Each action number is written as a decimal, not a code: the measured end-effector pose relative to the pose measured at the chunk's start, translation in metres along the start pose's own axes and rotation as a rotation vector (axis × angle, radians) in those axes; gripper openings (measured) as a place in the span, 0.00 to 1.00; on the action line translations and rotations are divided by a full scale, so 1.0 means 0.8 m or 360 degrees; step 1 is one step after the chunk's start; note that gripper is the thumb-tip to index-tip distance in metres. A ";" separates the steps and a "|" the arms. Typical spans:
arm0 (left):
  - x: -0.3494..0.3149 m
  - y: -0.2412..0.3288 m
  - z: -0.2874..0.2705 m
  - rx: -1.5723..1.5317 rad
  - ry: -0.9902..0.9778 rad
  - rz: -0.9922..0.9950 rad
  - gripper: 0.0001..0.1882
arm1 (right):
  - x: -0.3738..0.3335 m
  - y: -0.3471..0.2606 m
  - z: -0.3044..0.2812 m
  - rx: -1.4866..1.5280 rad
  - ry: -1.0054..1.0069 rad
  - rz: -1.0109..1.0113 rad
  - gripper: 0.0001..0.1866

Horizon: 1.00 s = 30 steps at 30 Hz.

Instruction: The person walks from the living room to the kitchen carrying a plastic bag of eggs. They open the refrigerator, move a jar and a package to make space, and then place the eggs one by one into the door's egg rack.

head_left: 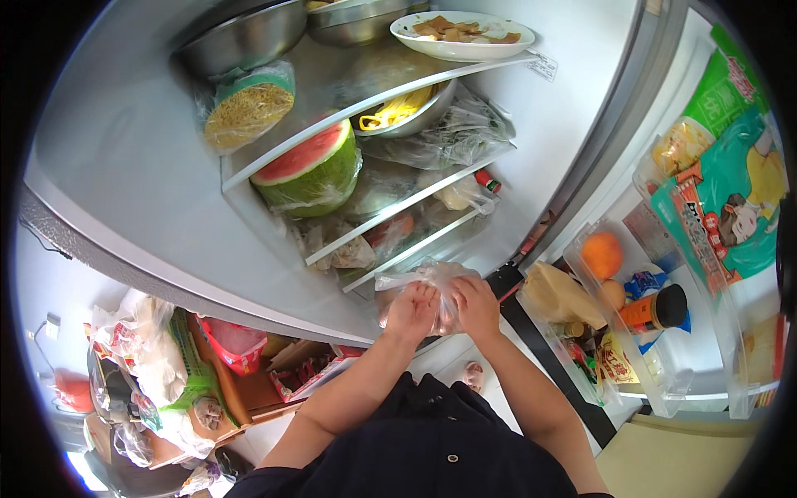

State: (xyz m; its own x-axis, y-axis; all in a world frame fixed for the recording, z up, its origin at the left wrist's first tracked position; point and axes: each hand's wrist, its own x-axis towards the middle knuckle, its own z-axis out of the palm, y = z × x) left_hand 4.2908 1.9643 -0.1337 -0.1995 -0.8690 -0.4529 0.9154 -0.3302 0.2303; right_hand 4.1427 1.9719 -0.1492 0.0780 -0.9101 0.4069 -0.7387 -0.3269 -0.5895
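Observation:
A clear plastic bag [433, 272] with something pinkish inside is between my two hands, in front of the lowest part of the open fridge. My left hand [413, 310] grips its left side, the fingers bent against the film. On the right side my right hand [475, 304] is closed around the bunched plastic. What the bag contains is mostly hidden by the fingers and the crinkled film. Just beyond the bag is the edge of the lowest glass shelf [415, 249], with wrapped food behind it.
A cut watermelon [311, 174] under film and a steel bowl [415, 124] with yellow strips share a middle shelf. Above stands a white plate [465, 51] of food. The open door at right holds an orange [602, 255] and a dark-capped jar [656, 309]. Bags crowd a wooden cabinet [237, 398] at left.

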 end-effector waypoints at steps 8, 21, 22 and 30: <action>0.024 -0.005 -0.049 -0.0178 -0.0138 0.0027 0.21 | 0.021 0.001 0.009 0.0234 -0.0114 0.0067 0.13; 0.029 0.011 -0.044 -0.0210 -0.0288 -0.0069 0.06 | -0.001 0.003 -0.018 0.0350 -0.0311 -0.0054 0.18; 0.028 0.018 -0.050 -0.0142 -0.0146 -0.0053 0.07 | -0.015 0.005 -0.025 0.0283 -0.0239 -0.0072 0.17; 0.048 0.034 -0.016 0.0138 0.0530 -0.0359 0.08 | -0.112 -0.023 -0.201 0.0109 -0.0045 0.0347 0.10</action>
State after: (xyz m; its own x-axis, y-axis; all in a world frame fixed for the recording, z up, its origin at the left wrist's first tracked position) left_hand 4.3125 1.9266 -0.1556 -0.2546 -0.6088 -0.7513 0.8258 -0.5411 0.1586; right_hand 4.0414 2.1005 -0.0628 -0.0589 -0.9676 0.2455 -0.6931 -0.1374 -0.7077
